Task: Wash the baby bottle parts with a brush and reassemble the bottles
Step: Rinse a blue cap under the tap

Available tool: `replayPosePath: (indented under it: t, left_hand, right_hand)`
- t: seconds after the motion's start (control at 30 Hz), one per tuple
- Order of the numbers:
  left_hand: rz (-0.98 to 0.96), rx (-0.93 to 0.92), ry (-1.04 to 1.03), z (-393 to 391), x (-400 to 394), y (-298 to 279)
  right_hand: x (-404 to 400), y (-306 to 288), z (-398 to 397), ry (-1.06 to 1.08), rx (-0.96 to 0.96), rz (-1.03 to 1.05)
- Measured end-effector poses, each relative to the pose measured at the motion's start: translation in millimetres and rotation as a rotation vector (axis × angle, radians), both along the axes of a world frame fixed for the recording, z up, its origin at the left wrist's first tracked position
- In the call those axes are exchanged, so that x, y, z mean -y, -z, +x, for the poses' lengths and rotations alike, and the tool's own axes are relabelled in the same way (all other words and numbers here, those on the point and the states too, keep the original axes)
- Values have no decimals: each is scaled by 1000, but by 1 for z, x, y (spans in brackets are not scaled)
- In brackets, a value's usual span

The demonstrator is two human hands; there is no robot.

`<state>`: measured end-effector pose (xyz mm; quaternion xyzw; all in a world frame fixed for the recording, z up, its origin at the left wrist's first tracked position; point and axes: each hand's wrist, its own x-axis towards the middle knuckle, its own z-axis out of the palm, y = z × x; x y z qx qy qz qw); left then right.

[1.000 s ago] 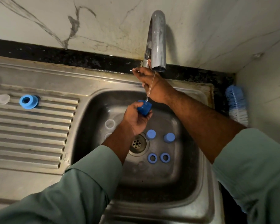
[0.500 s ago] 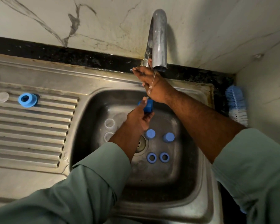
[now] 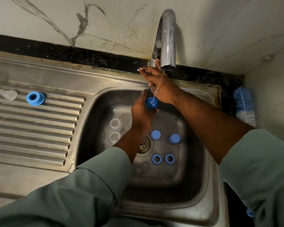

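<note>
Rinsing a blue cap (image 3: 151, 103), left hand (image 3: 142, 112) fingers curling round it under the tap (image 3: 166, 38), right hand (image 3: 159, 82) pinching the lever; leaving blue rings (image 3: 163, 158), clear bottles (image 3: 115, 130) unassembled in the sink (image 3: 202, 185).

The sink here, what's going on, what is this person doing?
A person is rinsing a blue bottle cap, held in the left hand under a thin stream from the faucet, while the right hand grips the tap handle. Two blue caps, two blue rings and two clear pieces wait in the sink basin. One blue ring sits on the drainboard, and the brush lies unused at the right.
</note>
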<state>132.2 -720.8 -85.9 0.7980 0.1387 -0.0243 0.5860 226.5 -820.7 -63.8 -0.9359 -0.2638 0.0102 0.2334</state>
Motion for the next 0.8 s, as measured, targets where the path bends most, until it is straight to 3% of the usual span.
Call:
replayPosePath:
  t: [0.13,0.3,0.47,0.7,0.8]
  left_hand:
    - [161,50,-42,-6,-1,9]
    - [197,81,19,-5,0,12]
    - [-191,-63,27,0,0,8]
    - [-787,-518,-320,12,1,0]
    - [-896,-633,-334,12,-2,3]
  right_hand:
    - [0,-3,-1,-6,12,-14]
    - [-1,-3,-2,9,7,-27]
    - [-2,-3,-1,11,-6,-31]
    - [-1,-5,-2,-9,6,-70]
    - [-1,-4,-2,10,3,-33]
